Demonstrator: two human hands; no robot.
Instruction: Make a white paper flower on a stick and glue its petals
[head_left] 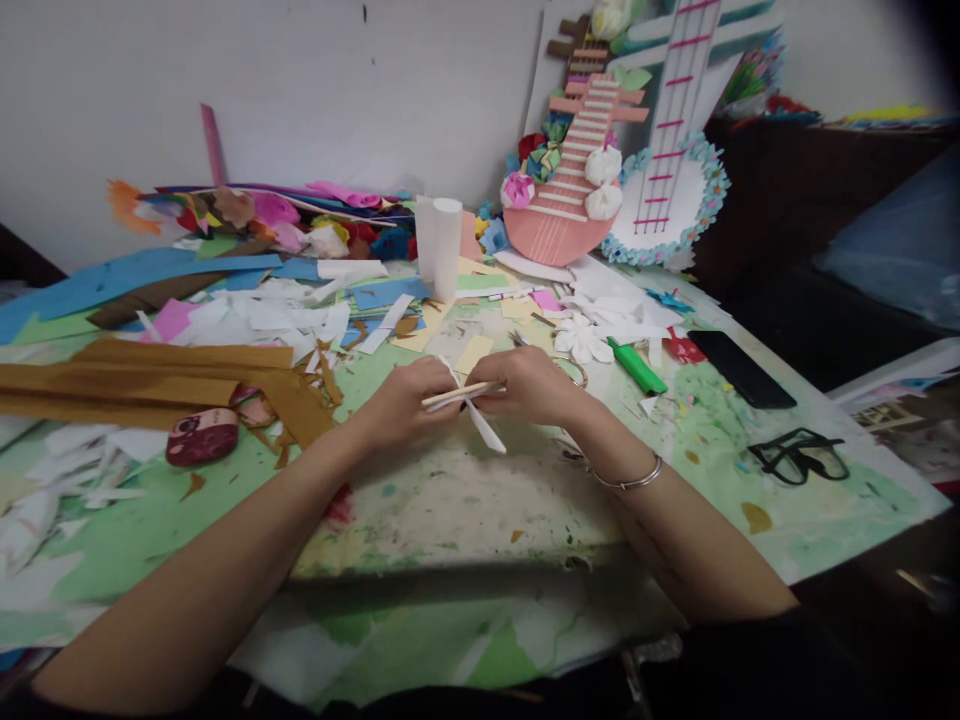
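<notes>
Both hands meet over the middle of the table. My left hand (417,402) has its fingers closed on a white paper piece (486,430), one narrow end of which sticks out downward. My right hand (529,385) is closed around a thin pale wooden stick (457,395), which lies crosswise over the paper and reaches toward the left fingers. Fingertips hide the spot where stick and paper cross. Just behind the right hand lie scissors (576,372), partly covered by it. A white paper flower (581,338) rests a little farther back.
Brown paper strips (127,385), a dark red case (202,437) and white scraps (75,480) lie on the left. On the right are a green tube (636,367), a black phone (741,368) and glasses (802,457). A white paper roll (448,250) and paper instruments (562,225) stand behind.
</notes>
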